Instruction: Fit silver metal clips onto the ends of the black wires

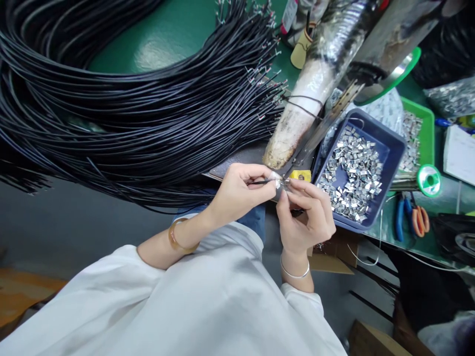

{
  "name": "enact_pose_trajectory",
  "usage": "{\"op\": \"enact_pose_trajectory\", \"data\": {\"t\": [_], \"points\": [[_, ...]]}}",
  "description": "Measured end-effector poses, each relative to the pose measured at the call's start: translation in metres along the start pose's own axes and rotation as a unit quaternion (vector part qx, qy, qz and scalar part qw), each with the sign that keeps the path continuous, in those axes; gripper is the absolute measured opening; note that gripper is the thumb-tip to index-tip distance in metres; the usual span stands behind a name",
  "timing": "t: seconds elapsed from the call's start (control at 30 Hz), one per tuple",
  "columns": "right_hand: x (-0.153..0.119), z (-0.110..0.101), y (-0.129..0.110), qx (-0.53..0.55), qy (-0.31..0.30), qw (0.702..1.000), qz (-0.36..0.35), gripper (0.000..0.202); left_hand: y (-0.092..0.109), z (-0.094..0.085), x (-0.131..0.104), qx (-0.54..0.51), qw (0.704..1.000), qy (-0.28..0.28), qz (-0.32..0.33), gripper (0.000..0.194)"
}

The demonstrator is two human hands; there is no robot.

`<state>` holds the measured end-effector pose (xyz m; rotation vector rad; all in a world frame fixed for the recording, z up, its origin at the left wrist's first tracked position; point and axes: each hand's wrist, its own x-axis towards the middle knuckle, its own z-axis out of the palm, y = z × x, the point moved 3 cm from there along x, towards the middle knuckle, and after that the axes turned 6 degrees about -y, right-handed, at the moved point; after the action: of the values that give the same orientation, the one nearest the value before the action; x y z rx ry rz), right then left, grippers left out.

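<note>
My left hand (241,190) pinches the end of a black cable (261,182), with white wrapping on its fingertips. Close on its right, my right hand (306,210) has thumb and fingers drawn together at a small metal piece (286,182) by the cable's tip; fine details there are too small to tell. Just above the fingertips is the point of a thin metal tool tip, and a yellow piece (301,175) lies behind them. A large bundle of black cables (148,113) spreads over the green table (163,47) on the left.
Right of my hands stands a blue tray (394,148) of small metal parts, with a green tray (428,128) behind. A wrapped duct (302,99) slants down toward my hands. Solder spool (429,180), blue-handled tool (400,220) and orange-handled tool (420,221) lie farther right.
</note>
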<state>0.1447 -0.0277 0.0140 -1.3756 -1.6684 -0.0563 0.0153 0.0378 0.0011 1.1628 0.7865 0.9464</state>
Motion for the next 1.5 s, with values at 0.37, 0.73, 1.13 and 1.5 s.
{"op": "enact_pose_trajectory", "data": {"t": [0.37,0.73,1.13,1.5], "points": [[0.0,0.0,0.005,0.04,-0.032,0.996,0.066,0.01,0.001,0.001,-0.005,0.055,0.997,-0.052,0.015,0.009],[-0.002,-0.003,0.007,0.057,-0.024,0.997,0.055,0.009,0.004,0.0,-0.024,0.262,0.926,-0.017,0.272,0.015],[-0.01,-0.006,0.006,0.099,0.063,0.991,0.067,0.02,-0.001,-0.002,-0.015,0.142,0.984,0.017,0.102,0.013],[-0.007,0.004,0.004,0.002,0.005,1.0,0.02,0.017,-0.005,0.0,-0.008,0.164,0.984,-0.002,0.068,0.019]]}}
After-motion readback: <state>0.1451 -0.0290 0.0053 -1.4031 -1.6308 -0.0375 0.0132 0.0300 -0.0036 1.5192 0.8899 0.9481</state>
